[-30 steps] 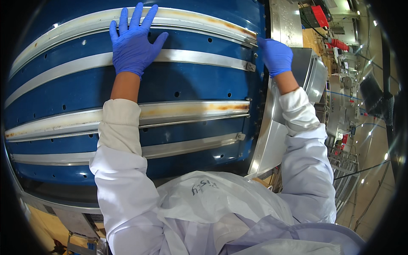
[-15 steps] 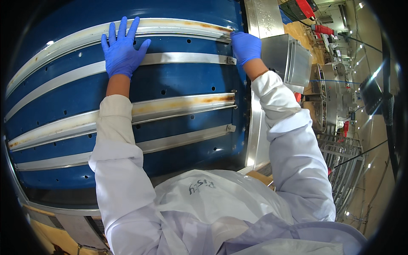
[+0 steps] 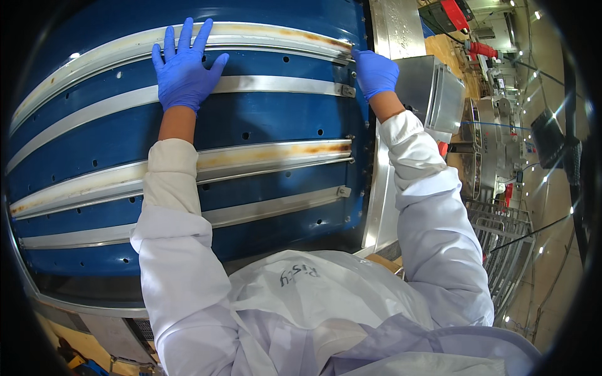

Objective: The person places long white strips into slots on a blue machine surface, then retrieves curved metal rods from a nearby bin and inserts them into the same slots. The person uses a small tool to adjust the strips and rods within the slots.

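My left hand point(image 3: 186, 67), in a blue glove, lies flat with its fingers spread. It rests across the farthest metal rail point(image 3: 276, 32), which is pale and rust-stained, and the blue panel point(image 3: 276, 113) beneath. My right hand point(image 3: 377, 73), also gloved in blue, is closed at the right end of that same rail. What its curled fingers pinch there is hidden by the glove. Just nearer runs a flat metal strip point(image 3: 282, 84) with a small bracket at its right end, close to my right wrist. Small round holes dot the panel between the rails.
Nearer to me, another rusty rail point(image 3: 269, 153) and flat strip point(image 3: 282, 205) cross the panel. A steel frame edge point(image 3: 381, 182) borders it on the right. Beyond stand a steel box point(image 3: 421, 88), a red cable connector point(image 3: 481, 49) and a wire rack point(image 3: 501, 232).
The view has shifted slightly, so the panel and rails sit a little differently. My right hand appears a bit farther right in the picture, still closed at the rail's end; the left stays spread.
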